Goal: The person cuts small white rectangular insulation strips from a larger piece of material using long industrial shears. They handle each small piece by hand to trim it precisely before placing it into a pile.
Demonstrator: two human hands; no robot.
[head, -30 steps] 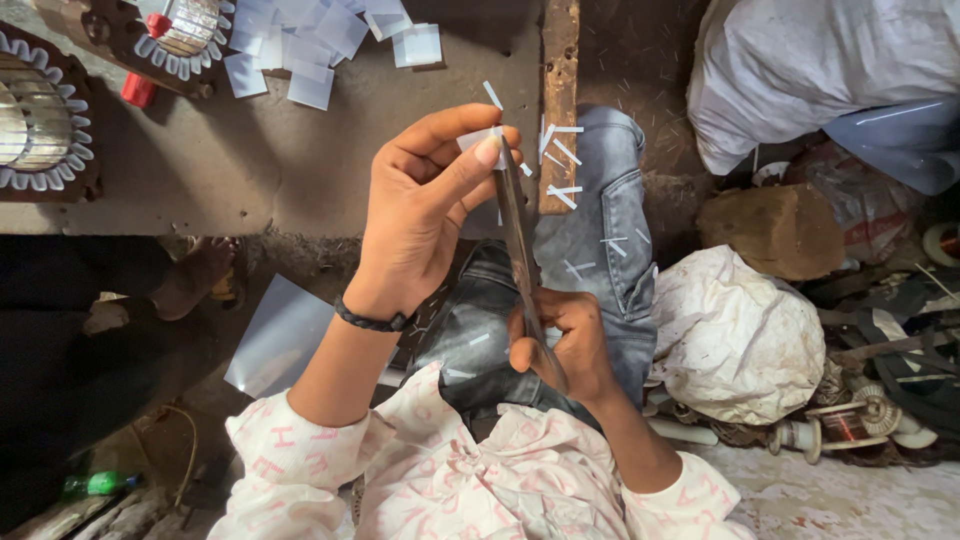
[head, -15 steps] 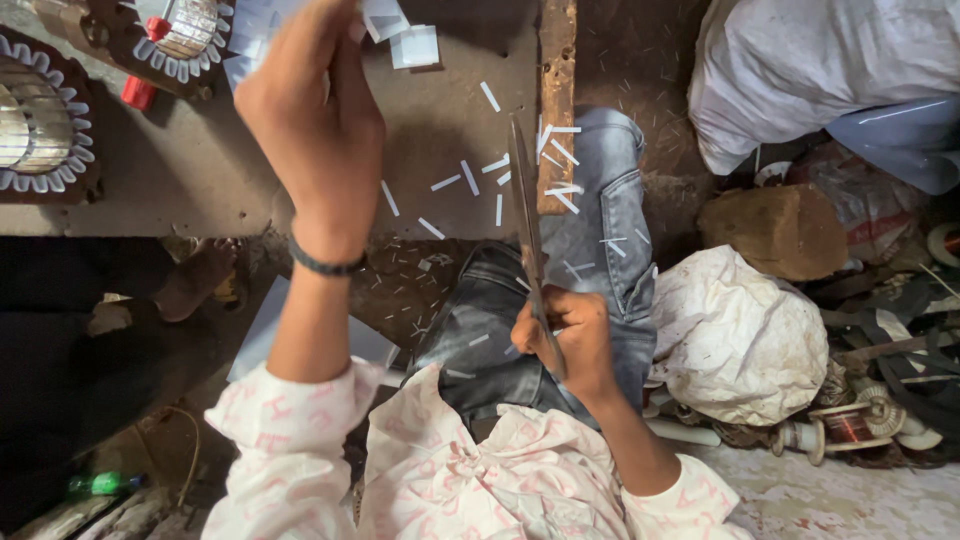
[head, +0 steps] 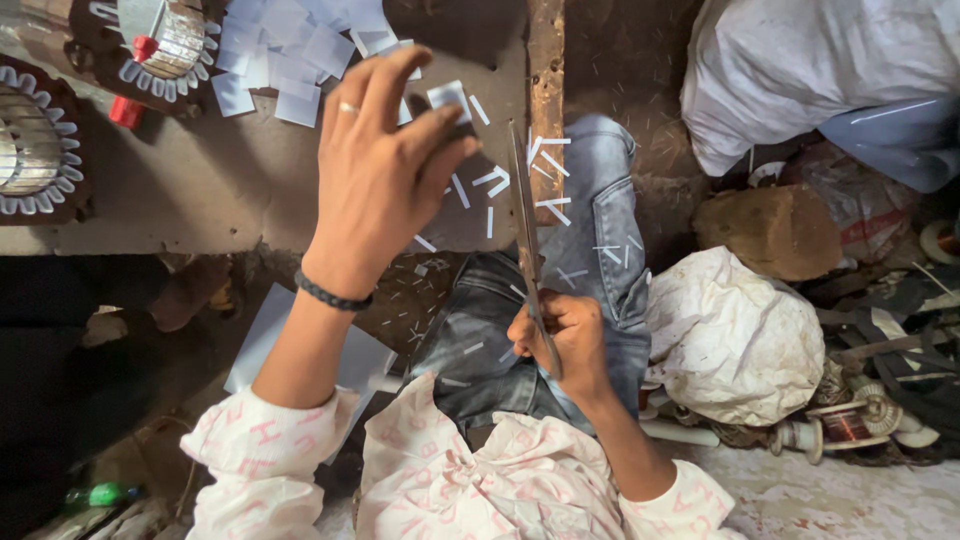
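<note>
Two hands worked, scissors upright in view.
Right hand [head: 560, 335] gripped scissors [head: 527, 235], blades pointing away; left hand [head: 385, 165] pinched a paper piece [head: 447, 97].

This is a small repair workshop, most likely for rewinding electric motors. A motor stator [head: 35, 150] lined with white insulation slips sits at the left edge of a worn slab [head: 180, 190], and a second one [head: 165, 40] stands near the top. Cut paper squares [head: 290, 50] and thin strips [head: 545, 165] litter the slab. At the lower right lie a copper wire spool [head: 845, 425] and tangled scrap, beside cloth sacks [head: 735, 340] on a dirty floor.
</note>
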